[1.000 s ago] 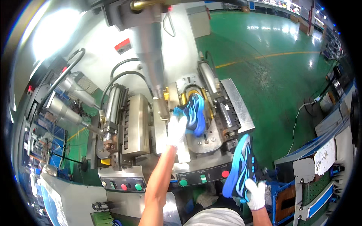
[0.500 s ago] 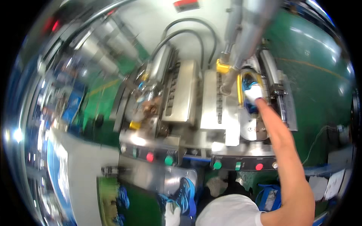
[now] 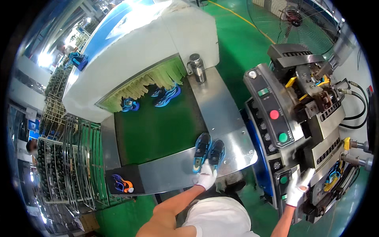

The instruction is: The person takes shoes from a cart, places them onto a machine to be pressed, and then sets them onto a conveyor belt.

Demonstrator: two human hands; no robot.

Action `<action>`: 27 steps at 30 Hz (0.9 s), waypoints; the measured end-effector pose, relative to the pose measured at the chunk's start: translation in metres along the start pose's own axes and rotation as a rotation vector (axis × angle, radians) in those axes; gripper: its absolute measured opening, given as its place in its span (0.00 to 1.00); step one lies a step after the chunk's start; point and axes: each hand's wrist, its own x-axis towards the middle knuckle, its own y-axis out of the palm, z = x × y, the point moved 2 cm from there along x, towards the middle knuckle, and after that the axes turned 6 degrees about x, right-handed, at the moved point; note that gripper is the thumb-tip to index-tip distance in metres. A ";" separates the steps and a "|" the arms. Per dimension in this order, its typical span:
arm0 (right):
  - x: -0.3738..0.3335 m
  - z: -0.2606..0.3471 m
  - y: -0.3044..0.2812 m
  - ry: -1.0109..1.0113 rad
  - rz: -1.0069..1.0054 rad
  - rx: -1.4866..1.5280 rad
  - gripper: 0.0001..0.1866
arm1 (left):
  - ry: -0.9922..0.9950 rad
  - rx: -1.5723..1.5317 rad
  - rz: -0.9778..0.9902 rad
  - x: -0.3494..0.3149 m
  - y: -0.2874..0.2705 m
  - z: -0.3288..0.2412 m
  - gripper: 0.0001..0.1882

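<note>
While the left hand (image 3: pixel 205 179), in a white glove, reaches forward in the head view, its fingers meet the heel ends of two dark shoes with blue soles: the left shoe (image 3: pixel 202 148) and the right shoe (image 3: pixel 216 153). These lie side by side on the metal bench (image 3: pixel 169 173), toes pointing away from the person; whether the fingers are clamped on them I cannot tell. The right hand (image 3: pixel 295 191), gloved too, is well apart from the pair, thumb and fingers spread, beside the lower control panel (image 3: pixel 282 185) of the machine at right; contact there is unclear. A second panel (image 3: pixel 272 108) carries a red button (image 3: pixel 274 114) and a green one (image 3: pixel 283 137).

Beyond the bench lies a green belt (image 3: pixel 158 138), where more blue shoes (image 3: pixel 167 96) sit near a fringed curtain (image 3: pixel 146 81). A steel flask (image 3: pixel 197 68) stands right of the curtain. An orange-and-blue item (image 3: pixel 123 184) lies at the bench's left corner, and a wire rack (image 3: pixel 75 170) stands farther left.
</note>
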 end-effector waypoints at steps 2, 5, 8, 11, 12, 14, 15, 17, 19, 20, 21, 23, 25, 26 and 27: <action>-0.033 0.027 0.045 0.036 0.263 -0.144 0.47 | 0.075 -0.027 0.130 0.001 -0.015 0.004 0.44; -0.028 0.049 0.062 0.121 0.413 -0.266 0.53 | 0.176 -0.678 0.092 0.005 -0.076 0.020 0.33; -0.060 0.089 0.100 0.090 0.508 -0.025 0.47 | 0.233 -0.375 -0.176 0.018 -0.125 0.039 0.37; -0.067 0.246 0.125 0.364 1.127 0.438 0.35 | 0.073 -0.275 -0.018 0.043 -0.086 0.054 0.49; -0.102 0.260 0.160 0.261 0.955 0.450 0.37 | 0.061 -0.226 -0.002 0.051 -0.065 0.048 0.48; -0.148 0.289 0.219 0.252 0.553 0.533 0.40 | 0.062 -0.377 0.015 0.059 -0.039 0.040 0.48; -0.138 0.304 0.226 0.484 0.561 0.673 0.41 | 0.029 -0.585 0.027 0.076 -0.039 0.044 0.48; -0.131 0.307 0.234 0.439 0.472 0.609 0.40 | -0.076 -0.718 0.090 0.095 -0.032 0.062 0.48; -0.134 0.301 0.231 0.625 0.492 0.646 0.39 | 0.125 -0.518 0.108 0.119 -0.035 0.096 0.47; -0.150 0.274 0.229 0.702 0.438 0.704 0.40 | 0.055 -0.376 0.237 0.104 -0.060 0.066 0.43; -0.152 0.269 0.198 0.847 0.382 0.906 0.40 | -0.040 -0.233 0.360 0.100 -0.090 0.043 0.39; -0.162 0.253 0.144 1.106 0.472 1.020 0.41 | 0.406 -0.103 0.444 0.073 -0.137 -0.005 0.30; -0.182 0.242 0.088 1.212 0.422 0.984 0.44 | 0.651 -0.138 0.534 0.040 -0.142 -0.036 0.21; -0.204 0.239 0.083 1.157 0.141 0.861 0.43 | 0.686 -0.226 0.762 0.036 -0.123 -0.040 0.19; -0.214 0.237 0.037 1.198 0.171 0.985 0.41 | 0.696 -0.306 0.978 0.021 -0.112 -0.052 0.16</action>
